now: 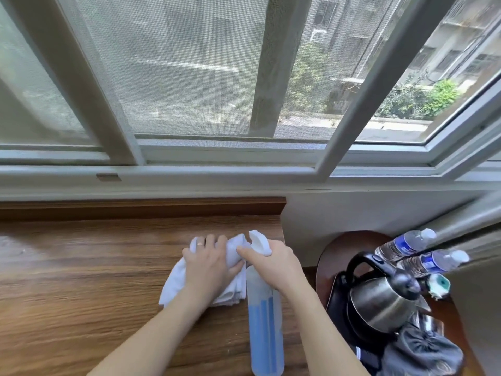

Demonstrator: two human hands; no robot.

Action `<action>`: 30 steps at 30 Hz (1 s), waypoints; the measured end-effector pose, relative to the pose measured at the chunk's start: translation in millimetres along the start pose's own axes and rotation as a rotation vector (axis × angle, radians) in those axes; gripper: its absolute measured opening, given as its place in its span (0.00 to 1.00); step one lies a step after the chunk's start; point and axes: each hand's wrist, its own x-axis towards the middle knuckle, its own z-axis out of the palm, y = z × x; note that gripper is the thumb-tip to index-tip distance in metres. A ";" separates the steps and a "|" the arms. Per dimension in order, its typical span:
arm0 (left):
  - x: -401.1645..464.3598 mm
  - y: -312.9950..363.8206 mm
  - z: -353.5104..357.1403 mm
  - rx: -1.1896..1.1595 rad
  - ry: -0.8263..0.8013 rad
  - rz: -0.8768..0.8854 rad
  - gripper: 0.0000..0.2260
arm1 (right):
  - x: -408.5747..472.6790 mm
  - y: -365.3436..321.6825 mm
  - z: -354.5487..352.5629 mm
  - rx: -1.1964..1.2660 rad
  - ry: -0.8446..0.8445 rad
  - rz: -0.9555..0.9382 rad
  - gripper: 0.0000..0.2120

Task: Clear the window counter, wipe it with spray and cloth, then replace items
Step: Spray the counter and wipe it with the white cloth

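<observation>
Head view: the brown wood-grain table (81,280) under the window carries only the cleaning things, so by my reading the clearing is done and the spray-and-wipe step is in hand.

The left hand (208,264) lies with its fingers spread and slightly bent on top of a crumpled white cloth (173,283), pressing it to the table; a ring shows on one finger. The right hand (273,264) is curled round the neck of a translucent plastic spray bottle with blue liquid and a white trigger head (264,316), its forefinger reaching forward along the trigger.

The relation that matters: the bottle's long axis runs from the person away toward the window, base nearest the camera and nozzle at the far end, and the nozzle sits just beside, perhaps touching, the far right edge of the cloth. The cloth lies directly left of the bottle, under the left hand, so that hand is the one placed to wipe. Whether the nozzle aims at the cloth or at the bare wood beyond it I cannot tell.

Counted: one cloth, one spray bottle, two hands. Off the table, on a dark round wooden side stand (333,253) to the right, stand one stainless steel kettle with a black handle (379,299), two clear plastic water bottles with blue labels (406,245), one small white-and-teal object and a dark grey bundle of fabric (423,351), presumably the items awaiting return.
</observation>
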 end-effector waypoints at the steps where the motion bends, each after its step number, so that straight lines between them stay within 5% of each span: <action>1: 8.9 0.0 0.8 0.002 -0.005 0.001 0.28 | 0.0 -0.3 -0.3 0.001 -0.003 -0.002 0.21; 14: 49.6 4.0 -11.2 0.045 -0.249 -0.066 0.31 | -11.3 1.9 -3.4 0.012 0.030 -0.026 0.20; 23: -44.2 -3.2 -9.1 0.060 -0.105 0.036 0.28 | -27.9 3.8 -6.2 0.001 0.058 -0.010 0.21; 30: -83.5 0.2 -23.7 0.082 -0.139 -0.004 0.28 | -51.6 10.9 2.7 -0.050 0.062 -0.037 0.20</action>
